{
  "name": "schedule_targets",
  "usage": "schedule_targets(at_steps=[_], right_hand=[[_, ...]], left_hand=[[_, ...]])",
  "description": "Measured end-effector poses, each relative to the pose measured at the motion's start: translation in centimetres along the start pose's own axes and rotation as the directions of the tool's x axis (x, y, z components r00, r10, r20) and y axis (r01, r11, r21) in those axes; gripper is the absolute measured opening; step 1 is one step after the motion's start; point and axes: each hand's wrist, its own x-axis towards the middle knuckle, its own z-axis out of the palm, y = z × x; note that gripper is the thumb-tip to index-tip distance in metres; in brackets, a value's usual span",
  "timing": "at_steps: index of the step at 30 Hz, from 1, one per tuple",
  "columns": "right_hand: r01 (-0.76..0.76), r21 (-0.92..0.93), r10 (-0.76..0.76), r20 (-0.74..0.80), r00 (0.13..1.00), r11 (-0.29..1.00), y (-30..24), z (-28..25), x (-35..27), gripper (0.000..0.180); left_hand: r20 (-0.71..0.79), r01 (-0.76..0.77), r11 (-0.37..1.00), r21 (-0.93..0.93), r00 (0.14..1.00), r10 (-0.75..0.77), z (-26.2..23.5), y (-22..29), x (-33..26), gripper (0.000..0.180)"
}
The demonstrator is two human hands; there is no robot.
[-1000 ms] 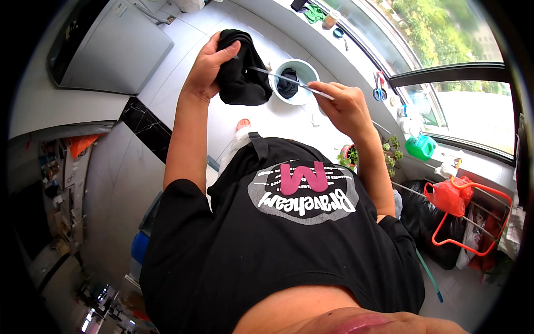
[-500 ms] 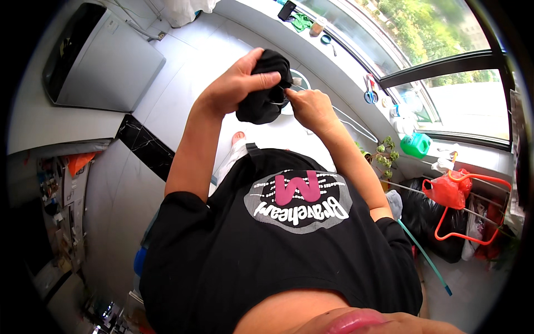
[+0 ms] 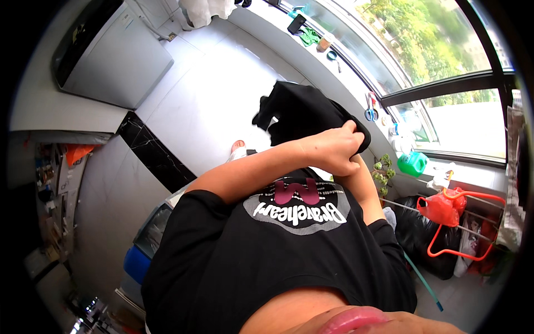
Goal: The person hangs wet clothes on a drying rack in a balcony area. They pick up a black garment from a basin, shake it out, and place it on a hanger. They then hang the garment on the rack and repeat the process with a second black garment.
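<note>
My left hand [image 3: 332, 149] reaches across my chest and is clenched on a black garment [image 3: 303, 111], which hangs bunched in front of me over the white tiled floor [image 3: 211, 100]. My right forearm rises from the lower right, and my right hand [image 3: 356, 173] is tucked under the left hand against the cloth; its fingers are hidden. My black printed T-shirt fills the lower middle. One of my feet [image 3: 238, 149] shows below the garment.
A grey washing machine [image 3: 111, 61] stands at upper left. The window sill [image 3: 334, 83] holds scissors [image 3: 370, 114], a green bottle [image 3: 413, 164] and small items. At right are a small plant [image 3: 381, 172], an orange rack [image 3: 461, 222] with a red bag, and a black bag [image 3: 423, 239]. A blue bin [image 3: 136, 261] is at lower left.
The garment has come closer and to the right. My hands closed together on it; the thin rod in my right hand and the round basin are no longer seen.
</note>
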Motion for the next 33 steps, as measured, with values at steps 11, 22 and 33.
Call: schedule_targets(at_steps=[11, 22, 33], right_hand=[[0.079, 0.051, -0.059, -0.321, 0.945, 0.996, -1.7, -6.9, -1.6, 0.032], [0.095, 0.043, -0.069, -0.406, 0.911, 0.995, -2.3, -8.8, -2.2, 0.035], [0.076, 0.046, -0.048, -0.446, 0.894, 0.996, -2.1, -8.5, -2.9, 0.038]], left_hand=[[-0.347, -0.059, 0.981, -0.186, 0.938, -0.009, -1.5, -7.5, -3.4, 0.025], [-0.670, 0.005, 0.959, -0.282, 0.715, -0.200, -0.7, -16.5, 2.7, 0.039], [-0.337, -0.218, 0.259, -0.941, 0.679, -0.653, -0.1, -14.1, 1.6, 0.031]])
